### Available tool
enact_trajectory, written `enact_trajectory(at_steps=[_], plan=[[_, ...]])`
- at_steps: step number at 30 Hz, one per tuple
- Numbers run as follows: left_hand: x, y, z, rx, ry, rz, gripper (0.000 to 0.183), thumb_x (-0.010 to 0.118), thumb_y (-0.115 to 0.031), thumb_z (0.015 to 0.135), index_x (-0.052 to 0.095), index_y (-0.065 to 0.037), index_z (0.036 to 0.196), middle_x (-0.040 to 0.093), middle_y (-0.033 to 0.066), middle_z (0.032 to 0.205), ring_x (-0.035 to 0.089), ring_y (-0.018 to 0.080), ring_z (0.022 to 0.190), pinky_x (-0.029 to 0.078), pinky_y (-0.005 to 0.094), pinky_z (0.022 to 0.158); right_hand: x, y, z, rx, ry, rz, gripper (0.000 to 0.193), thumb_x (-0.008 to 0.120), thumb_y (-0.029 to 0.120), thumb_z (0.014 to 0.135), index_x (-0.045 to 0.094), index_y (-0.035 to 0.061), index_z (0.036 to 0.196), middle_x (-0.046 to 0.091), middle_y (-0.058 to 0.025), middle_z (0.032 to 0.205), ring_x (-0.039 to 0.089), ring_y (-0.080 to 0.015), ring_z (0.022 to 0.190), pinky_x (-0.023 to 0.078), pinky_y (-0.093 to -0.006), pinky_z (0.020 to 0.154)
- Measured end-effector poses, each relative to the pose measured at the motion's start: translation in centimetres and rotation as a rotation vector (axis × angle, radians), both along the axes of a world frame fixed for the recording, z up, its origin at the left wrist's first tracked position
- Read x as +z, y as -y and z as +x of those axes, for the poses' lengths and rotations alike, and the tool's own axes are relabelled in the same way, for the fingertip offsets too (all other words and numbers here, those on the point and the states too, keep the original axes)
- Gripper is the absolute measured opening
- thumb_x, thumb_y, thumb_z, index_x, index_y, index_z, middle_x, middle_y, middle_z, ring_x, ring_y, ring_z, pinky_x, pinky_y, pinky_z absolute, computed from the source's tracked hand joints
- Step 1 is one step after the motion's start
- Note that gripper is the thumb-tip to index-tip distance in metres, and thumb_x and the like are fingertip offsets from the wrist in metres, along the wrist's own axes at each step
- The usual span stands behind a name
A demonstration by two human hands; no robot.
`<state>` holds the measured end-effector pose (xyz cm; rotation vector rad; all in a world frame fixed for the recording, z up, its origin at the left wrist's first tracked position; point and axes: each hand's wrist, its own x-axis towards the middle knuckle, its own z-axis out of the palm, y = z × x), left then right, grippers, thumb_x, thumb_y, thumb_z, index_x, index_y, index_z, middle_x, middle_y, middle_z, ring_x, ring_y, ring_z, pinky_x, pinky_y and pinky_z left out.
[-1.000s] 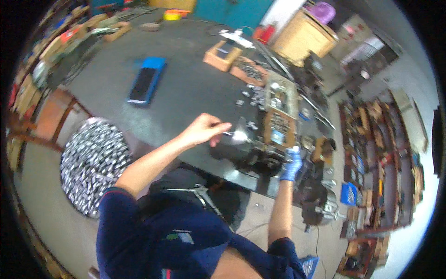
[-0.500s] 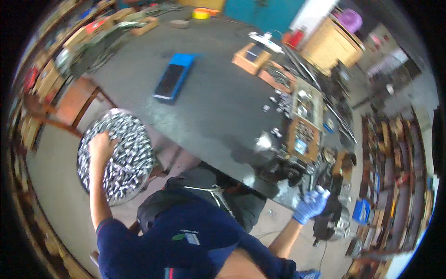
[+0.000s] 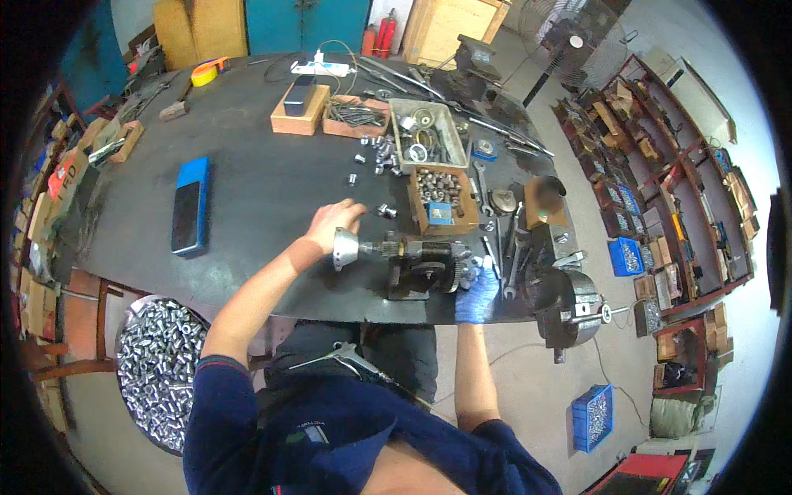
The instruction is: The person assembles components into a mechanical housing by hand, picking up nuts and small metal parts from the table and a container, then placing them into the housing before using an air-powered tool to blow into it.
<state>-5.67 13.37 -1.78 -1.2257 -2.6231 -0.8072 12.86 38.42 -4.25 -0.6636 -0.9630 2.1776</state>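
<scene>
Reaching over the dark bench (image 3: 256, 177), we have both hands at a small metal device (image 3: 425, 268) that sits near the bench's front edge. Our bare left hand (image 3: 332, 224) is at the device's left end, just behind a silver conical piece (image 3: 346, 249), its fingers bent and pointing right; the cone hides part of the hand, so we cannot tell whether it grips anything. Our right hand, in a blue glove (image 3: 477, 299), is at the opposite end, fingers curled against the round end part of the device; we cannot tell how firmly they close on it. Beyond the device lie a few loose metal fittings (image 3: 386, 211), and just to their right stands a cardboard box (image 3: 418, 216) of similar pieces with a small blue packet (image 3: 440, 214) in it. Behind that box we see a grey tray (image 3: 451, 134) of ring-shaped parts. Wrenches (image 3: 513, 268) lie right of our gloved hand, near a chuck (image 3: 569, 309). A blue and black case (image 3: 190, 206) rests on the left of the bench, and a round tub full of shiny metal pieces (image 3: 163, 363) stands beyond our left elbow.
</scene>
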Motion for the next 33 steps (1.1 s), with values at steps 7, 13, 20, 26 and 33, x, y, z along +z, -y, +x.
enact_trajectory(at_steps=[7,13,20,26,33], plan=[[-1.7,-5.8,-1.5,-0.009,-0.229,-0.239,0.024,0.058,-0.014,0.068,0.056,-0.007,0.091,0.058,0.0153,0.083,0.059,0.0338,0.077,0.039,0.0417,0.079,-0.6,0.4,0.3,-0.053,0.019,0.035,0.025,0.061,0.028,0.084,0.058,0.0034,0.079,0.045,0.0033,0.053,0.038,-0.0046,0.041,0.026,-0.0174,0.035],[0.4,0.6,0.1,0.137,0.5,0.479,0.016,0.057,-0.005,0.069,0.061,0.0,0.084,0.061,0.008,0.072,0.059,0.0193,0.065,0.046,0.03,0.063,0.3,0.7,0.6,-0.009,-0.039,-0.043,0.029,0.06,0.032,0.084,0.055,0.0039,0.083,0.045,0.0022,0.054,0.04,-0.0053,0.042,0.029,-0.017,0.034],[5.9,10.4,6.9,-0.049,0.978,0.972,0.017,0.063,-0.006,0.078,0.06,0.004,0.092,0.062,0.0082,0.077,0.058,0.0121,0.066,0.049,0.0244,0.061,1.1,1.5,-0.3,0.089,-0.084,-0.217,0.029,0.051,0.036,0.089,0.054,0.0088,0.079,0.047,0.0013,0.058,0.04,-0.0059,0.042,0.028,-0.0167,0.033],[6.5,8.2,8.2,-0.105,0.904,0.967,0.018,0.063,0.0,0.078,0.061,0.006,0.095,0.064,0.0091,0.079,0.06,0.0128,0.069,0.05,0.0249,0.065,-0.1,0.1,0.5,0.201,-0.13,-0.064,0.03,0.05,0.038,0.088,0.054,0.0096,0.079,0.048,0.0035,0.058,0.039,-0.0056,0.041,0.03,-0.0181,0.035],[6.6,8.7,7.3,-0.1,0.795,0.812,0.018,0.063,0.005,0.074,0.061,0.007,0.092,0.064,0.0105,0.082,0.062,0.0151,0.074,0.05,0.0258,0.07,1.6,0.9,2.4,0.125,-0.059,0.003,0.029,0.053,0.034,0.088,0.054,0.0054,0.081,0.047,0.0007,0.055,0.039,-0.0058,0.041,0.028,-0.0182,0.033]])
